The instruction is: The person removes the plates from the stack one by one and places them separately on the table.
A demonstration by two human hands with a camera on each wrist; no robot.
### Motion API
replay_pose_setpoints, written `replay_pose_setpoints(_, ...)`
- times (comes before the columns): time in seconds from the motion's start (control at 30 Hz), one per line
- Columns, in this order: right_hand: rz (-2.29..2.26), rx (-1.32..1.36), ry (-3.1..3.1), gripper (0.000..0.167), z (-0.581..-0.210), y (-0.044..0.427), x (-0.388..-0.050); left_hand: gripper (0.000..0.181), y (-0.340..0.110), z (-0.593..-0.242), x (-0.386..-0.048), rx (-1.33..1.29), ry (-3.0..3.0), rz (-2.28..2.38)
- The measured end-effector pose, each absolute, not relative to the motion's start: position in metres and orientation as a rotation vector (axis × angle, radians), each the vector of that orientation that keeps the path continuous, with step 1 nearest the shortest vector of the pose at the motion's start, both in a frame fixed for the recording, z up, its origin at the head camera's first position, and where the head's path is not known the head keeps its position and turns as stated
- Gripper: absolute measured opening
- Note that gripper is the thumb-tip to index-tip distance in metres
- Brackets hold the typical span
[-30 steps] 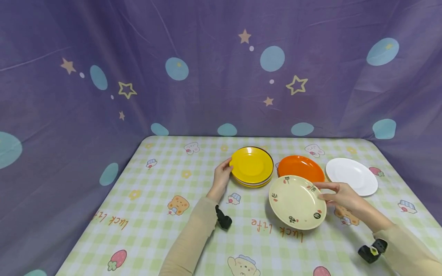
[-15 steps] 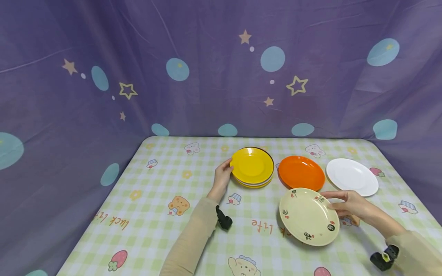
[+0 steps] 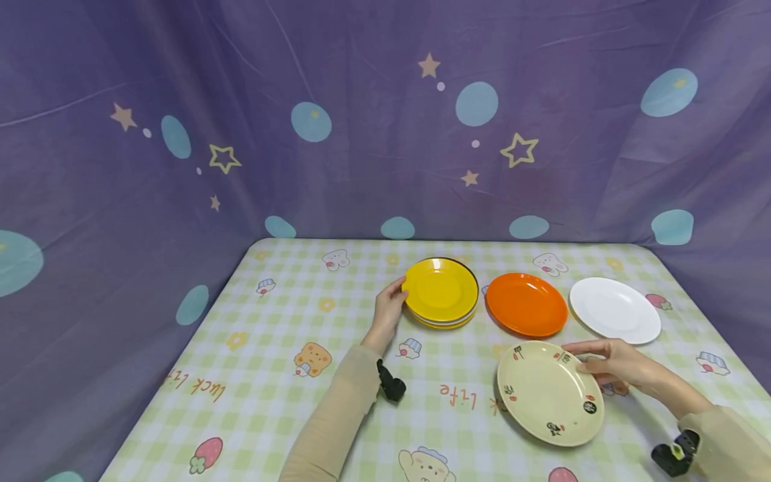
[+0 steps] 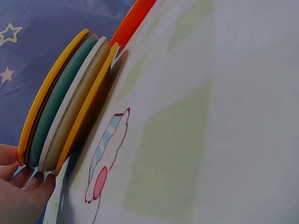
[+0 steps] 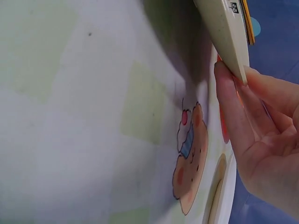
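Observation:
My left hand (image 3: 387, 311) holds the left rim of a plate stack (image 3: 440, 289), topped by a yellow plate with a dark edge. Seen side-on in the left wrist view, the stack (image 4: 70, 100) has yellow, green, white and tan layers. There the thumb lies at the top yellow rim, and the other fingers reach across the lower rims. My right hand (image 3: 620, 367) pinches the rim of a cream plate (image 3: 549, 393) with dark and red marks. In the right wrist view this plate (image 5: 227, 35) is tilted above the cloth, thumb and fingers on opposite faces.
An orange plate (image 3: 527, 304) lies right of the stack, with a white plate (image 3: 614, 310) farther right. A checked cloth with printed cartoons (image 3: 253, 402) covers the table. A purple curtain (image 3: 373, 174) hangs behind it and along the left.
My right hand has carried the cream plate toward me and to the right, off the orange plate's front edge. My left hand and the stack have stayed put.

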State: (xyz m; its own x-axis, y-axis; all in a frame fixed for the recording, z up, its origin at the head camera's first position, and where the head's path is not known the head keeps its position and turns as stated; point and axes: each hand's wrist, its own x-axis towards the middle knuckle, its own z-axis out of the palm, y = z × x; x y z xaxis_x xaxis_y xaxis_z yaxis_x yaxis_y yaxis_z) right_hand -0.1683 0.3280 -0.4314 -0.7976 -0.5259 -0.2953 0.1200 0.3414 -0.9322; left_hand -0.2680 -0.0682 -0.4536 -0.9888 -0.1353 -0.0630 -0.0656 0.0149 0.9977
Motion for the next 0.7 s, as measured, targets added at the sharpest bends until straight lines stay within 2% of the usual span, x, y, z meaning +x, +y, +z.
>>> replay_pose_setpoints(0.7,-1.457,-0.329,2.012,0.037,-0.444,0.336,-0.172,0.038,-0.068,-0.453,-0.268,0.248,-2.202,-2.173)
